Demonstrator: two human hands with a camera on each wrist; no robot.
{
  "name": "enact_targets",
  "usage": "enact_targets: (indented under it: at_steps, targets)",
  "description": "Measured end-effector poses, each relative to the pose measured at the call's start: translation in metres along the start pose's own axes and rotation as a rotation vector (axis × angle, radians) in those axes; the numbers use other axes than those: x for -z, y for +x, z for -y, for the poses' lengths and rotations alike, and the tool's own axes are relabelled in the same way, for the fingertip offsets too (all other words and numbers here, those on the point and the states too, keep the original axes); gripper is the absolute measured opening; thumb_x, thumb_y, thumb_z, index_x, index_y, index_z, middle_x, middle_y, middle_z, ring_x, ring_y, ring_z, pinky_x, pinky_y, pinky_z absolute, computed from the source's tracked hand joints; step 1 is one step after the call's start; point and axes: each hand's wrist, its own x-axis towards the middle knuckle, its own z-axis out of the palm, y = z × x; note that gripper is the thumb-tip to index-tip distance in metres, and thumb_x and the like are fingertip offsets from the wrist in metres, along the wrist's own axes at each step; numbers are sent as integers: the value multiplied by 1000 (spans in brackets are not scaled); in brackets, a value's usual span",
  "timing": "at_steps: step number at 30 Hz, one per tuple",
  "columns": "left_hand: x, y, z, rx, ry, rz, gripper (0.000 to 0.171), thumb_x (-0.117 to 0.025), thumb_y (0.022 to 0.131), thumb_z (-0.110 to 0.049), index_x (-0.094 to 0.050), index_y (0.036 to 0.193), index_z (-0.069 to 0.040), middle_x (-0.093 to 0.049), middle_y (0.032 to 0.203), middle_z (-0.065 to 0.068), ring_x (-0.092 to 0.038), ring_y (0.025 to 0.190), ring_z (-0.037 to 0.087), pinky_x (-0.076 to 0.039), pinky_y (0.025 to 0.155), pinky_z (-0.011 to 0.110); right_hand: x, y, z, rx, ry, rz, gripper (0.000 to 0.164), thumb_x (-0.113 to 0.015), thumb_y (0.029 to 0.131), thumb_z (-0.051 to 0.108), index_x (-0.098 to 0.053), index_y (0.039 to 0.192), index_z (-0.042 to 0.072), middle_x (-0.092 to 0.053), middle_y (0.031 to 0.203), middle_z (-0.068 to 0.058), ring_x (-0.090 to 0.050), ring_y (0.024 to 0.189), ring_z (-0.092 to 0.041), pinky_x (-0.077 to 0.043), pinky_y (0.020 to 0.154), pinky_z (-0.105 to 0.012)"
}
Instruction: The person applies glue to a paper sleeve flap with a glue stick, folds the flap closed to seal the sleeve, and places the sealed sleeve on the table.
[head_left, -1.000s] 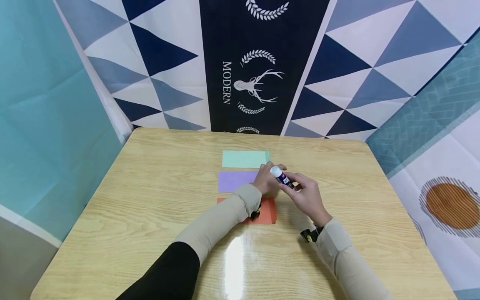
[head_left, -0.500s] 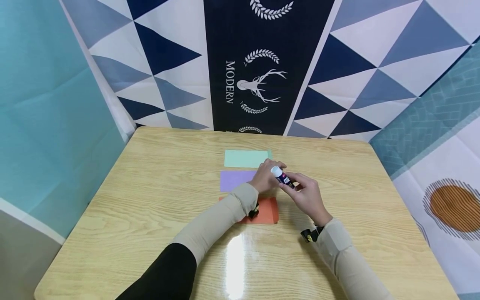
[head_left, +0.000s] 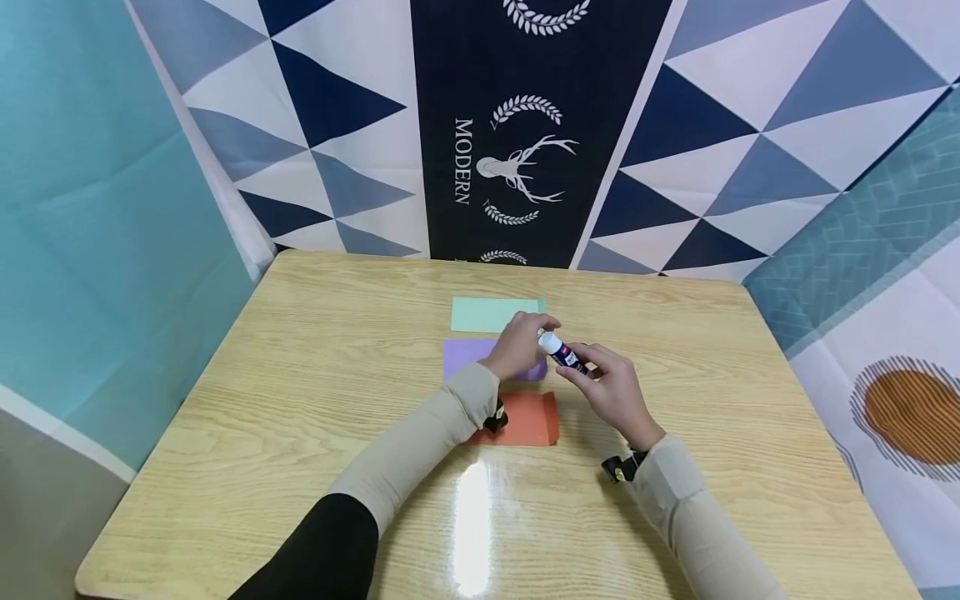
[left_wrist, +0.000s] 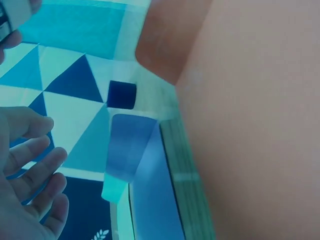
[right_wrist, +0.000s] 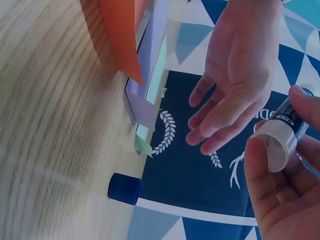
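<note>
My right hand point(head_left: 611, 392) pinches a glue stick point(head_left: 567, 358) between thumb and fingers, its white end tilted up toward the left. Nearby, my left hand point(head_left: 517, 343) hovers over the purple envelope point(head_left: 459, 358), holding nothing. The right wrist view shows the left fingers point(right_wrist: 215, 132) loosely bent and apart from the glue stick. A dark blue cap point(right_wrist: 125, 189) stands on the table, hidden by the hands in the head view. Beyond the purple envelope lies a mint green envelope point(head_left: 491, 314); nearer is an orange-red envelope point(head_left: 528, 419), partly covered by the left wrist.
The wooden table point(head_left: 300, 375) reaches a patterned cloth backdrop point(head_left: 517, 167) at its far edge. Each envelope has a flap at its right end, and the flaps stand up slightly in the right wrist view. A bright glare lies on the table's near part.
My left hand has drawn away to the left from the glue stick, uncovering more of the purple envelope's right end. The right hand keeps its hold almost in place.
</note>
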Motion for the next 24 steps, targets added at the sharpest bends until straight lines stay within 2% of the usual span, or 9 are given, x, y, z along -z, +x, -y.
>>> enact_targets:
  at_steps: [3, 7, 14, 24]
  targets:
    - [5, -3, 2, 23, -43, -6, 46, -70, 83, -2, -64, 127, -14, -68, 120, 3, -55, 110, 21, -44, 97, 32, -1, 0, 1, -4, 1, 3, 27, -79, 79, 5, -73, 105, 3, -73, 91, -11, -57, 79, 2, -50, 59, -15]
    - [14, -8, 4, -2, -91, -7, 43, -69, 85, -4, -64, 126, -11, -68, 115, 5, -58, 106, 20, -46, 93, 30, -2, 0, 1, -11, 3, 8, 27, -79, 79, 5, -73, 106, 3, -73, 91, -11, -56, 78, 2, -50, 58, -16]
    - [26, -17, 8, -39, -169, 62, 48, -73, 87, -12, -58, 133, -9, -63, 120, 7, -58, 110, 21, -48, 94, 31, -3, 0, 0, -12, -11, 17, 28, -78, 80, 6, -73, 107, 2, -73, 93, -12, -57, 79, 1, -50, 60, -16]
    - [35, -36, 14, -2, -237, 138, 56, -75, 84, -12, -55, 136, -11, -58, 126, 9, -55, 115, 23, -48, 94, 32, -3, 2, 2, -21, -9, 64, 28, -78, 82, 9, -73, 109, 3, -72, 94, -11, -57, 77, -4, -50, 60, -18]
